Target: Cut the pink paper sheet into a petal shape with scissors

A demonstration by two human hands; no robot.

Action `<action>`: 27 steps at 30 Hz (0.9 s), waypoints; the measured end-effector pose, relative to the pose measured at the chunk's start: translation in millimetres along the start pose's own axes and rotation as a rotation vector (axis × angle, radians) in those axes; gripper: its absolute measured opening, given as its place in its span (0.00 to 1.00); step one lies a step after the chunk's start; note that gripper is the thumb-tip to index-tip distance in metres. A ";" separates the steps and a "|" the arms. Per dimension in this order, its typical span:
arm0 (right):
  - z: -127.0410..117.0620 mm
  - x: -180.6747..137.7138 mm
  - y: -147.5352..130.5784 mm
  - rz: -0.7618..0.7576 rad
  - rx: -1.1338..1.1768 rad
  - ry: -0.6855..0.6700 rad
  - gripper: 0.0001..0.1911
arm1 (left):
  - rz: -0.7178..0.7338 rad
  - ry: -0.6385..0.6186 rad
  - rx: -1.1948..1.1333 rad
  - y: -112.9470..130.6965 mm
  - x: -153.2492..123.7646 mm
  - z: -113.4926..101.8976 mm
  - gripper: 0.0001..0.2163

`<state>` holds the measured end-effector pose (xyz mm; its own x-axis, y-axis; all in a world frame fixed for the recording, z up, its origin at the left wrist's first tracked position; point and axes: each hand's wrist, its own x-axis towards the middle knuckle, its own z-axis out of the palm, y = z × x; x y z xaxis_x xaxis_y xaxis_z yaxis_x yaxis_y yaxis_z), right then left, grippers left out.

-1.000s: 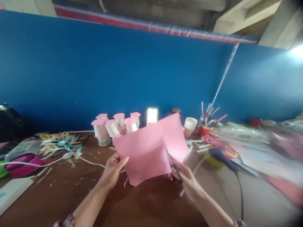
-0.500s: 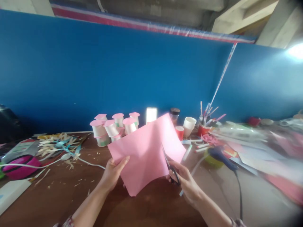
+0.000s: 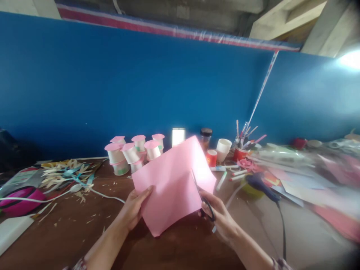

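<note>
A sheet of pink paper (image 3: 168,191) is held up above the brown table (image 3: 95,247). My left hand (image 3: 137,208) pinches its left edge, thumb on the near face and fingers behind. My right hand (image 3: 219,213) grips a pair of dark-handled scissors (image 3: 209,210) at the sheet's lower right. The blades point up and away, lying across the paper along a cut or fold line. Right of the blades, the paper bends back and catches the light. Part of the right hand's fingers is hidden by the scissor handles.
Behind the sheet stand several stacked paper cups with pink tops (image 3: 114,153). Farther right are a white cup (image 3: 224,150), a red cup of pens (image 3: 240,153), markers (image 3: 221,181) and a blue glue gun (image 3: 263,187). Pale strips (image 3: 67,174) and a magenta item (image 3: 24,200) lie left.
The paper's right part has swung inward and its lower corner has dropped slightly. Both hands keep their hold. The whole view has shifted a little.
</note>
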<state>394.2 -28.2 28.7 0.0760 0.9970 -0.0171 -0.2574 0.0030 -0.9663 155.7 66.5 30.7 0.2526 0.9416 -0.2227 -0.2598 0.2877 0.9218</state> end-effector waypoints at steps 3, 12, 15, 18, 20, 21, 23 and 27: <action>0.1 1.0 1.0 -0.012 0.017 -0.019 0.21 | -0.031 -0.017 -0.031 -0.6 -0.3 1.0 0.16; 1.5 2.0 5.2 -0.045 0.034 0.010 0.18 | -0.023 -0.040 -0.043 -2.6 -0.5 2.9 0.16; 1.6 2.3 6.1 -0.044 0.036 0.039 0.18 | -0.008 -0.047 -0.047 -4.4 -0.7 2.5 0.16; 0.7 3.4 7.8 -0.051 0.028 0.031 0.18 | 0.002 -0.043 -0.046 -6.0 -0.7 2.2 0.16; 0.0 4.6 9.5 -0.062 0.033 0.020 0.17 | 0.002 -0.040 -0.044 -6.6 -0.8 2.5 0.16; -0.3 5.4 10.4 -0.070 0.038 0.016 0.17 | 0.002 -0.038 -0.041 -6.6 -0.8 2.8 0.17; -0.4 7.1 12.3 -0.089 0.051 0.022 0.17 | 0.001 -0.031 -0.031 -6.2 -1.0 3.8 0.17; 0.6 7.9 13.7 -0.115 0.051 0.048 0.17 | 0.005 0.000 -0.019 -3.7 -1.6 6.0 0.18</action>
<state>390.7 -20.2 15.4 0.1534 0.9850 0.0793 -0.2929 0.1219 -0.9483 161.9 62.9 29.5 0.2514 0.9430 -0.2181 -0.2789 0.2864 0.9166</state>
